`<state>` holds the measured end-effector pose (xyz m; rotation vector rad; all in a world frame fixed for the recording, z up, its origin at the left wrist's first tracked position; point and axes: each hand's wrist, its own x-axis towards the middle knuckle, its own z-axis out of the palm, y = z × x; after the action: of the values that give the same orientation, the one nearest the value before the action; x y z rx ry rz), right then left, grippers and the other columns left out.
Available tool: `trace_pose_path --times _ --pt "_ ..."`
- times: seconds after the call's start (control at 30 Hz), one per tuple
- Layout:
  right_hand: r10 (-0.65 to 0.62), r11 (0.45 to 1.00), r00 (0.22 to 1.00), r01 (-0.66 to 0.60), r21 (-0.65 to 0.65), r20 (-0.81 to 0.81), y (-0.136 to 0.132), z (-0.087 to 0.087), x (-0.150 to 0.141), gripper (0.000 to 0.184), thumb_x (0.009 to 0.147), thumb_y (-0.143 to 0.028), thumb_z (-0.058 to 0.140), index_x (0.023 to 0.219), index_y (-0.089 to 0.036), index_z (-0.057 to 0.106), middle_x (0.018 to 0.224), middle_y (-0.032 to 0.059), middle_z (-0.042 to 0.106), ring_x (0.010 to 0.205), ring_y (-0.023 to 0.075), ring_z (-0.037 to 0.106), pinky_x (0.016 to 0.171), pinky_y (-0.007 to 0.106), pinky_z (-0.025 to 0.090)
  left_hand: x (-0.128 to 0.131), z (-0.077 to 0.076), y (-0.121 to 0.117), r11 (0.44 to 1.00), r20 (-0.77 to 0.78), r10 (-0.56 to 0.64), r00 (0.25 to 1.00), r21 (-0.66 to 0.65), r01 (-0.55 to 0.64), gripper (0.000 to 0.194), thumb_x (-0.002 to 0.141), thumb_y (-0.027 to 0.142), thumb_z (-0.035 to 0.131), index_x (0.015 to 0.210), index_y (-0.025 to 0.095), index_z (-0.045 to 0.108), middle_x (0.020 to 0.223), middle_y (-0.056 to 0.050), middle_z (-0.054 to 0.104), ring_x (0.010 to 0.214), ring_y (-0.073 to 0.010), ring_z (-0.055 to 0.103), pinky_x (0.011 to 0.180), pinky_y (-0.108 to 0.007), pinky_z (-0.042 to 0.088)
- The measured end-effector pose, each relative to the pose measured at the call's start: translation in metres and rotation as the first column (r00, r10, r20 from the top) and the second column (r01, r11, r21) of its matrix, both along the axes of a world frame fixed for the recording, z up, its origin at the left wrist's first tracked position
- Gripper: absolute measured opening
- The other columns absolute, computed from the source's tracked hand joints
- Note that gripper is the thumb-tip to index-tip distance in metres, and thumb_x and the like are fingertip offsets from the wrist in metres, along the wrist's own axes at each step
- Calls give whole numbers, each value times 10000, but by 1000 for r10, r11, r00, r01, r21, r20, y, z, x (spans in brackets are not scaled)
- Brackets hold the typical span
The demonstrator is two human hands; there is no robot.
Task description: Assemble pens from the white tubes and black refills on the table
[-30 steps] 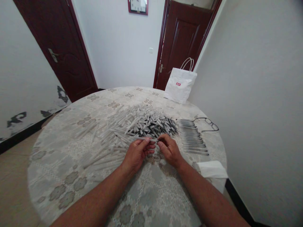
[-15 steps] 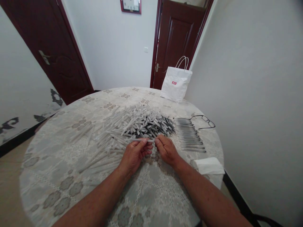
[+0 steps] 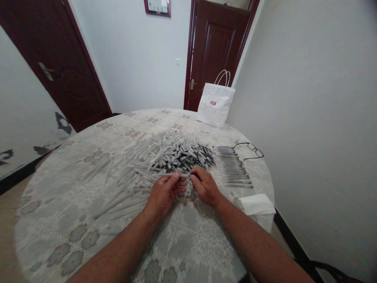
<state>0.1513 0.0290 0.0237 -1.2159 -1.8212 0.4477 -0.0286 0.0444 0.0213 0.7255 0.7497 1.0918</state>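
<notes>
My left hand (image 3: 163,195) and my right hand (image 3: 204,187) meet at the near edge of a heap of pen parts (image 3: 165,155) on a round table (image 3: 88,204). Both hands pinch one thin translucent pen barrel (image 3: 172,174), the left around its middle, the right at its right end. The heap holds pale tubes on the left and darker refills or tips toward the right. A neat row of finished grey pens (image 3: 232,168) lies to the right of my right hand.
Black-rimmed glasses (image 3: 250,149) lie beyond the pen row. A folded white tissue (image 3: 255,204) sits at the table's right edge. A white paper bag (image 3: 215,104) stands at the far edge by a dark door (image 3: 219,43). A wall is close on the right.
The view has drifted so everything sits slightly further left and the bag appears lower. Both hands stay together on the same barrel with only small finger shifts.
</notes>
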Motion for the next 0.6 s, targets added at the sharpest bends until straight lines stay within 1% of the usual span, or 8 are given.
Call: trace_pose_path --times 0.13,0.27,0.33,0.5,0.6 --pt "22 1000 1000 -22 -20 12 0 -1 0 237 1018 -345 410 863 -230 547 714 -5 561 721 170 545 670 271 397 1 0 -1 1000 12 2 1000 -4 -2 269 787 322 797 937 109 729 892 -116 756 746 -178 711 657 -280 593" --pt "14 1000 999 -13 -22 43 0 -4 2 323 1031 -359 391 755 -227 494 678 -10 525 669 160 512 643 276 365 2 1 -3 1000 18 -5 1000 -16 5 282 781 347 802 885 94 734 837 -118 747 710 -169 700 655 -281 591" --pt "19 999 999 -18 -29 38 -1 -4 3 316 1028 -360 396 761 -227 500 671 -11 524 653 159 507 635 278 361 3 2 -4 1000 19 6 1000 -20 -6 288 778 355 804 875 93 737 836 -119 743 702 -166 696 647 -276 589" --pt "20 1000 1000 -20 -6 7 -3 0 3 186 993 -351 461 903 -222 559 727 0 563 688 171 531 634 280 372 3 -1 -4 1000 43 -12 999 11 11 298 797 368 789 920 101 736 877 -111 741 719 -158 694 648 -270 587" --pt "12 1000 1000 -12 -25 6 -4 -1 2 207 1007 -352 435 875 -229 538 709 -2 553 683 174 528 637 282 377 3 -2 -5 1000 47 -18 999 4 18 307 781 374 801 899 98 734 863 -107 736 702 -154 688 642 -273 586"
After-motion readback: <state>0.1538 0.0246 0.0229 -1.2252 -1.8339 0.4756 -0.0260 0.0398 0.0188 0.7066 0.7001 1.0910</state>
